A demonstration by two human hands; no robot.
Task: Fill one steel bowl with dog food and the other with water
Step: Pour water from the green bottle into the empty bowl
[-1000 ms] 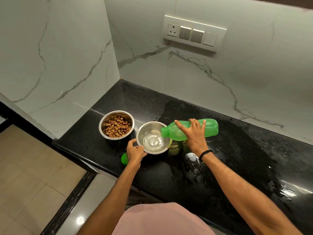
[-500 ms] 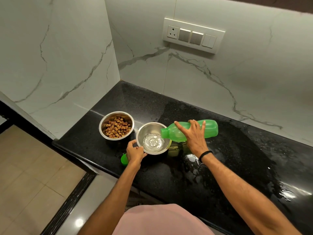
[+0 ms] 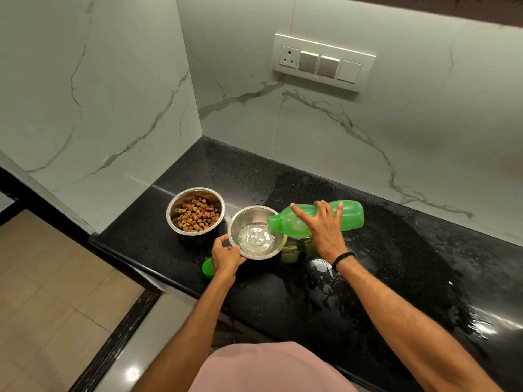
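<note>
Two steel bowls stand side by side on the black counter. The left bowl (image 3: 174,208) holds brown dog food kibble. The right bowl (image 3: 246,217) has a shallow pool of water in its bottom, and a thin stream falls into it. My right hand (image 3: 322,229) grips a green plastic bottle (image 3: 351,219), tipped on its side with its open mouth over the right bowl's rim. My left hand (image 3: 225,257) holds the near left rim of that bowl.
A green bottle cap (image 3: 207,267) lies by the counter's front edge, partly behind my left hand. The black counter (image 3: 396,278) is wet to the right. Marble walls close the corner behind the bowls; a switch panel (image 3: 322,62) is on the back wall.
The water in the right bowl has kept coming from the bottle. Both hands and the bottle stay where they were.
</note>
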